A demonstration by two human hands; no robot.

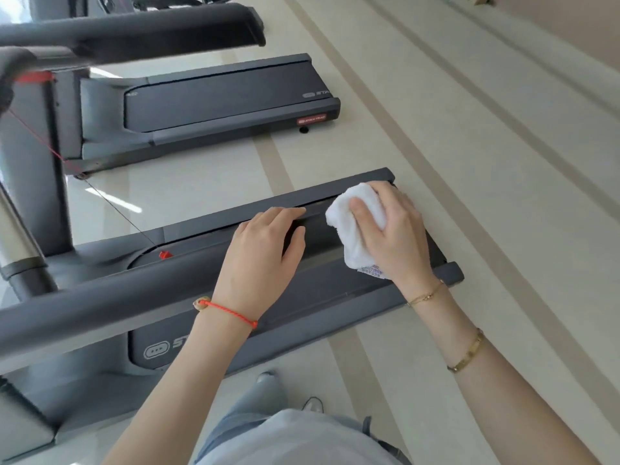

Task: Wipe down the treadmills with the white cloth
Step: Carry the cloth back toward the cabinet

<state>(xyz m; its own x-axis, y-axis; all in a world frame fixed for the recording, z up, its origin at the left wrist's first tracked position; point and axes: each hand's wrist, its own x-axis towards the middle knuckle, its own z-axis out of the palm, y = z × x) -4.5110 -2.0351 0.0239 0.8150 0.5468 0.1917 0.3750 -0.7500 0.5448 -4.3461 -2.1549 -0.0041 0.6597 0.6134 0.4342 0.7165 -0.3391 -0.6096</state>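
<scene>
A dark grey treadmill (208, 263) lies across the middle of the view, its belt end to the right. My right hand (392, 229) grips a bunched white cloth (349, 226) over the belt's rear end, thumb across the cloth. A small printed label hangs from the cloth's lower edge. My left hand (265, 260) hovers over the belt to the left of the cloth, fingers straight and relaxed, holding nothing. A second treadmill (228, 95) stands farther back, parallel to the first.
Grey handrails (100, 297) cross the left side in front of me, and another rail (134, 28) runs along the top. A red safety cord with a clip (165, 255) reaches the near treadmill's deck. Pale tiled floor (469, 162) lies to the right.
</scene>
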